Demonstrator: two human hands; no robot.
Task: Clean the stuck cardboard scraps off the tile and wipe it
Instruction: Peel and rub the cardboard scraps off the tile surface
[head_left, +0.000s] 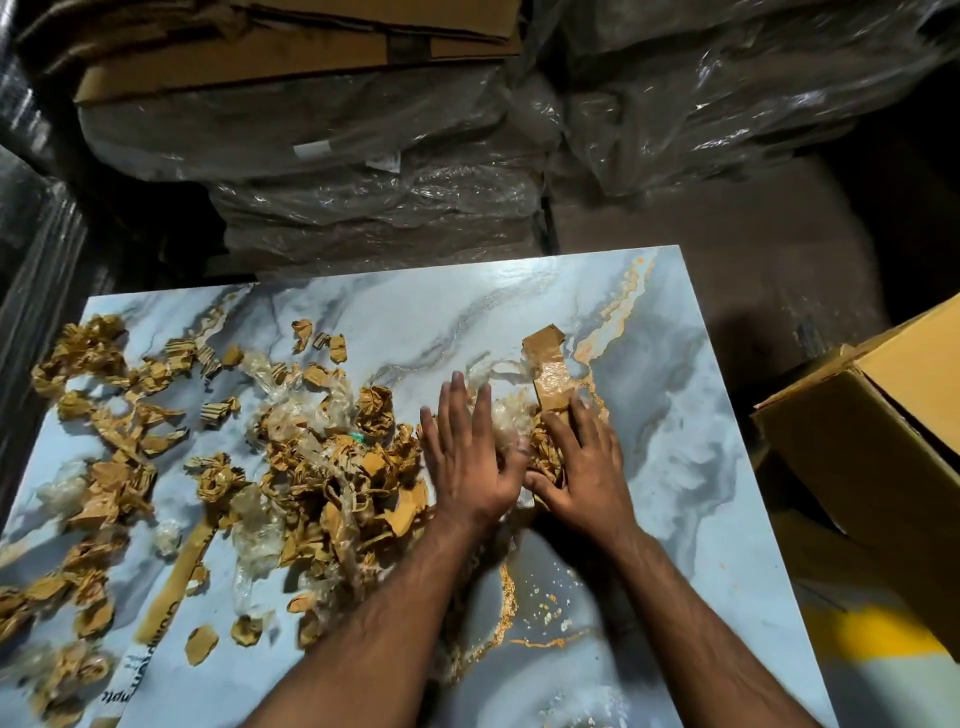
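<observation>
1. Both hands lie flat, fingers spread and straight, with no closed grip on anything: the left hand presses down on clear plastic film, and the right hand presses on crumpled cardboard scraps just between the two hands.
2. At 12 o'clock from the right hand's fingertips, a brown tape strip still sticks to the tile, touching the film.
3. At 9 o'clock from the left hand, a loose heap of torn scraps mixed with film covers the tile's middle, and more pieces trail out to its far left edge.
4. At 6 o'clock from the hands, small crumbs dot the marbled blue-grey surface between the forearms.
5. At 3 o'clock, off the tile, sits an open cardboard box.
6. At 12 o'clock, beyond the tile's far edge, plastic-wrapped stacks stand with a flat carton on top.
</observation>
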